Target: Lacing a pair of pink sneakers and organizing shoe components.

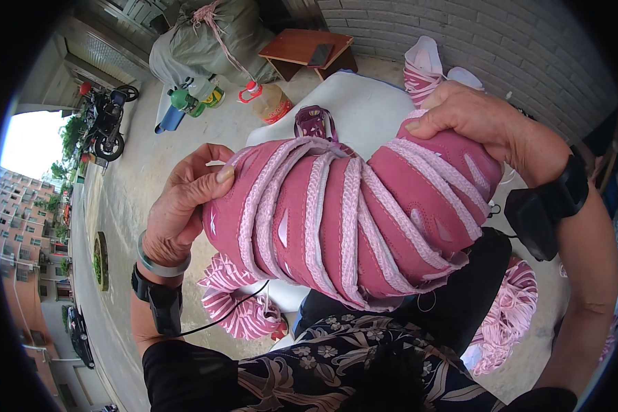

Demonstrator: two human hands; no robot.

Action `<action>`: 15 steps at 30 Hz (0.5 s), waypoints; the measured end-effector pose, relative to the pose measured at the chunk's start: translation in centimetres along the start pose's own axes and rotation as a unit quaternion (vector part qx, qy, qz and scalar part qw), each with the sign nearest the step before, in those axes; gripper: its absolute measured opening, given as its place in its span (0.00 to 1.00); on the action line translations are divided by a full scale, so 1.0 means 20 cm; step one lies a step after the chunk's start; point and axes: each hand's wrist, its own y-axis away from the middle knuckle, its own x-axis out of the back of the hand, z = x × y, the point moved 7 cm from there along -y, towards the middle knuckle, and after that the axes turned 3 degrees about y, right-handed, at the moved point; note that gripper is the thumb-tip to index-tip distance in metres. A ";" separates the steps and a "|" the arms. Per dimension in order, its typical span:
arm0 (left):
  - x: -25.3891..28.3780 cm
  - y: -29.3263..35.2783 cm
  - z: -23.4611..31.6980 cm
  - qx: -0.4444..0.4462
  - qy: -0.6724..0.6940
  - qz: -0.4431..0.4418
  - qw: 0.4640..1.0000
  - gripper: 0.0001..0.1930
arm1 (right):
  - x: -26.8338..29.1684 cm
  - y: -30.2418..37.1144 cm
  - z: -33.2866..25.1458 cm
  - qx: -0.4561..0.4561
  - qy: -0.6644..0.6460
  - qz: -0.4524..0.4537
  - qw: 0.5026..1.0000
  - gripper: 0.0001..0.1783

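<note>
Toward the upper left I see a red-handled jug, a green bottle and a stuffed sack; a pink bundle lies lower right. Fanned pink pieces fill mid-frame, blocking part of the white surface. Concrete floor spreads left; a brick wall stands upper right. The left hand and right hand pinch the pieces' opposite ends.

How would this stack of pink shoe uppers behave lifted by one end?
The stack of pink shoe uppers would probably flop, since it bends between the left hand and right hand. The uppers overlap in a fan, so they may slide apart.
</note>
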 end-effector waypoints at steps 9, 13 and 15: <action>0.23 -0.09 -0.54 0.101 0.110 -0.013 0.989 0.18 | -0.24 -0.01 0.59 -0.184 -0.120 0.039 0.975 0.16; 0.39 -0.06 -0.69 0.039 0.174 0.040 0.983 0.09 | -0.26 0.02 0.63 -0.089 -0.331 0.016 0.939 0.15; 0.46 0.00 -0.77 -0.005 0.155 0.098 0.983 0.08 | -0.24 0.09 0.71 -0.112 -0.331 0.040 0.936 0.14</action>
